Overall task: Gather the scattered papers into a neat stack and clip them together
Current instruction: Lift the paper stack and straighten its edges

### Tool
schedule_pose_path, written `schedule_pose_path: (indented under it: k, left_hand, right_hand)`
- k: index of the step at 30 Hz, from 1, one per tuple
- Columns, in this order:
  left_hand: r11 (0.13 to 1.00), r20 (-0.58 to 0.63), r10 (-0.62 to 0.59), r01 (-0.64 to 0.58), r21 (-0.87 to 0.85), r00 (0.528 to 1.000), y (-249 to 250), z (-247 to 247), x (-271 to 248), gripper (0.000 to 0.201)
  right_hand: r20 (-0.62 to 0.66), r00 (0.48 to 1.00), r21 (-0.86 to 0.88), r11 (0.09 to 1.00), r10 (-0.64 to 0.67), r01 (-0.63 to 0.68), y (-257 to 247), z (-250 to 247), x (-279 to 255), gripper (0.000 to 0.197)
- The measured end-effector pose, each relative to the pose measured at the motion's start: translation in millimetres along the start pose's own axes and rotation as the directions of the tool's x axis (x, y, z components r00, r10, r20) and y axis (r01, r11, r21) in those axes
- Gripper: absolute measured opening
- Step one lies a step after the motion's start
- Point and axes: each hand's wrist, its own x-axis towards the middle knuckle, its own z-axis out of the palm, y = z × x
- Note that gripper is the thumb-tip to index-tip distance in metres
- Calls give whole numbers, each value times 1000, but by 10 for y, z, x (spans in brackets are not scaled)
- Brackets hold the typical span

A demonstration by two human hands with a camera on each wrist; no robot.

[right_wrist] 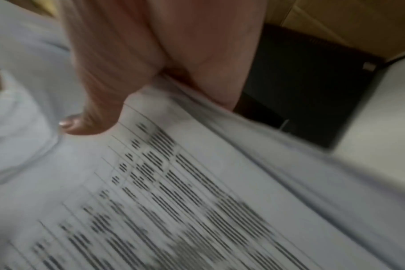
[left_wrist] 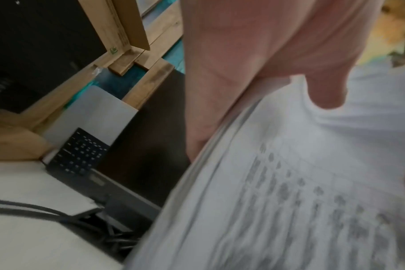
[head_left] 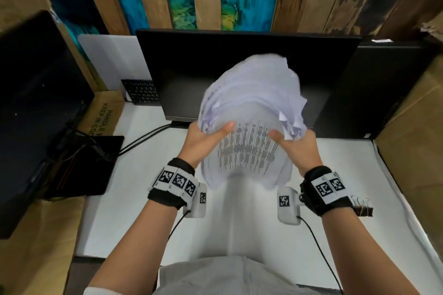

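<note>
My left hand [head_left: 203, 141] and my right hand [head_left: 296, 145] hold one thick bundle of white printed paper sheets [head_left: 249, 122] in the air above the white desk surface [head_left: 134, 220]. Each hand grips one side edge of the bundle: my thumbs lie on the top sheet, over the lines of black print, and my other fingers are hidden behind the papers, so I cannot tell how they are curled. In the left wrist view my left thumb [left_wrist: 324, 91] presses on the top sheet, and in the right wrist view my right thumb [right_wrist: 92, 117] does the same. The bundle is not neat; the sheet edges are uneven, some corners stick out near my right fingers, and the far end bends away from me. The pictures are blurred here.

Nearer to me than my right fingers, just behind my right wrist band, a black metal binder clip with silver wire handles [head_left: 363, 207] lies on the desk, well apart from the papers.

Beyond my fingers stands a black flat computer monitor [head_left: 191, 74], partly covered by the papers. To the left of my left fingers and farther away, a black keyboard [head_left: 141, 92] leans against a white board [head_left: 107, 60].
</note>
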Motion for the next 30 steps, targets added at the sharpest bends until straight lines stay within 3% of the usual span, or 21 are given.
schedule_pose_path:
  k: [6,9,13,15,17,20,24,27,29,30]
  left_hand:
    - [987,-153,-33,9,-158,988,-21,-129,20,10]
    - [983,-170,-22,-9,-182,985,38,-120,60,16]
    - [980,-224,-42,-3,-199,974,127,-77,85,34]
    - [987,-185,-1,-29,-159,983,174,-10,47,34]
    - [997,-73,37,-41,-58,997,220,102,-8,44]
    - [987,-32,156,-156,26,987,309,141,-50,44]
    - [953,-64,294,-287,103,954,239,-51,-8,42]
    - [952,-58,259,-244,183,964,84,-145,33,49]
    - [959,-73,222,-205,195,972,-5,-169,79,46]
    - [963,-87,214,-195,187,973,-22,-170,107,44]
  right_hand:
    - [53,998,0,1000,16,-16,108,-114,-23,32]
    - [132,991,-9,999,37,-36,96,-102,-12,35]
    - [88,994,57,996,66,-71,107,-90,6,37]
    - [73,996,-19,999,48,-47,93,-44,2,33]
    - [-5,1000,-91,996,19,-20,63,15,11,24]
    - [-154,987,20,999,-38,41,-97,74,8,9]
    - [-78,979,51,979,-191,195,-219,-9,-44,23]
    - [-7,999,-5,999,-49,49,-34,-60,-66,18]
    - [13,999,-18,998,53,-53,83,-93,-72,38]
    - [9,998,-15,998,55,-55,113,-111,-39,38]
